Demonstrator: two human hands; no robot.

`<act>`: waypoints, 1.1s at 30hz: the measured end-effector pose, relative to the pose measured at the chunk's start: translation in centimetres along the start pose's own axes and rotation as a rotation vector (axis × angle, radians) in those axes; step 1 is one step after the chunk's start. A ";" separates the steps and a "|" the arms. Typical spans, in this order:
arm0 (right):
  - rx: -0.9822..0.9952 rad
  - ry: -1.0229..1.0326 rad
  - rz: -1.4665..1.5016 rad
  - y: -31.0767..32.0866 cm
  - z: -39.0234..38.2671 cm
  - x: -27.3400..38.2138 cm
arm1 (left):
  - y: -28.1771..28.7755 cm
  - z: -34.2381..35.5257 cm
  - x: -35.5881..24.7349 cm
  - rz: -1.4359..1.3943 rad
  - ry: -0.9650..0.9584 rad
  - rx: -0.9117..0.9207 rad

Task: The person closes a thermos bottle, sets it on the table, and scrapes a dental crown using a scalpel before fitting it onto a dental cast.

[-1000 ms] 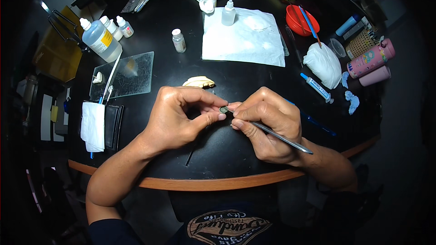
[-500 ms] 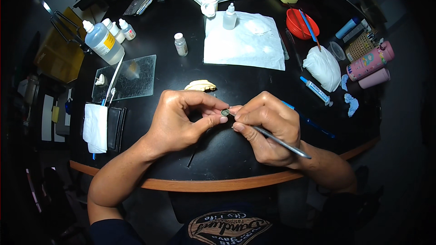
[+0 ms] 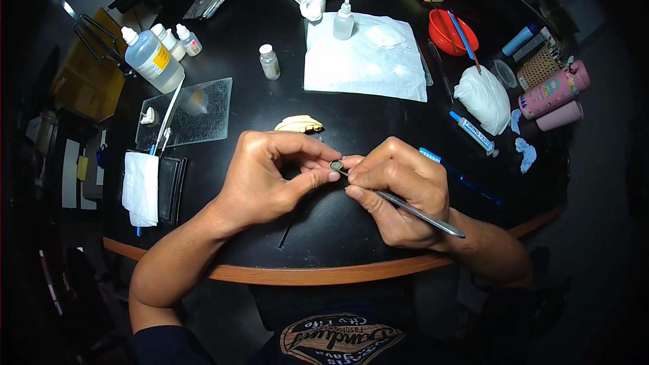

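Observation:
Between thumb and fingertips of my left hand (image 3: 260, 179) sits a small round grey-green piece (image 3: 336, 165) with a raised rim. My right hand (image 3: 402, 192) grips a slim metal dental instrument (image 3: 424, 218) like a pen. The working end of the instrument points at the piece and seems to touch it; the exact contact is too small to make out. Both hands meet above the black table, fingertips close together. Just beyond them lies a pale yellow dental cast (image 3: 299, 124), partly behind my left hand. A thin dark rod (image 3: 286, 233) rests on the table below the left hand.
Left are a glass slab (image 3: 209, 108), a large bottle (image 3: 154, 61) and a folded tissue (image 3: 140, 189) on a black case. A small vial (image 3: 269, 63) and a white paper sheet (image 3: 328, 71) lie beyond. Right are a red bowl (image 3: 446, 34), a syringe (image 3: 474, 134) and a blue pen (image 3: 466, 181).
The small piece has tilted slightly, showing more of its round face, and the instrument's tip has shifted a little. Both grips stay the same; the whole view has moved slightly.

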State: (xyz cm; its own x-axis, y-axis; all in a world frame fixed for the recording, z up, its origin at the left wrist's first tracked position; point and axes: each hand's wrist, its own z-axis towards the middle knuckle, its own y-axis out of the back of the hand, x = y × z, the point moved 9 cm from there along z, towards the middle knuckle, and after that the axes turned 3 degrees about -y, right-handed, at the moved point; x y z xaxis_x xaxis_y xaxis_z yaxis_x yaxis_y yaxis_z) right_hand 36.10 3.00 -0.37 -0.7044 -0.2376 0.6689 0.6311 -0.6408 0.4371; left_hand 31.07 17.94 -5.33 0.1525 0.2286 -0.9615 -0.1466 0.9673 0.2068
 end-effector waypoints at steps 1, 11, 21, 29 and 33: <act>-0.016 -0.014 -0.009 0.1 0.0 -0.1 | 0.0 0.0 0.0 0.001 0.001 0.000; -0.015 -0.046 0.035 0.4 -0.1 -0.6 | -0.1 0.1 0.1 0.006 -0.027 -0.001; -0.076 -0.037 0.002 0.5 -0.3 -0.7 | 0.0 0.1 -0.7 0.010 -0.055 -0.003; -0.086 -0.160 0.091 0.5 -0.5 -1.8 | -0.1 -0.2 -0.6 -0.002 -0.040 -0.002; -0.099 -0.171 0.102 0.7 -0.5 -1.9 | -0.1 -0.1 -0.7 0.005 -0.048 0.011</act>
State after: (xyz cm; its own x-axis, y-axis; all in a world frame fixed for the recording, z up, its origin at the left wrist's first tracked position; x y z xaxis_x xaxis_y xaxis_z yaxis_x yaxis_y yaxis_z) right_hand 37.65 2.63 -1.64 -0.5683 -0.1828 0.8022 0.6553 -0.6902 0.3069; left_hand 30.92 17.64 -4.71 0.1990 0.2382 -0.9506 -0.1364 0.9673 0.2139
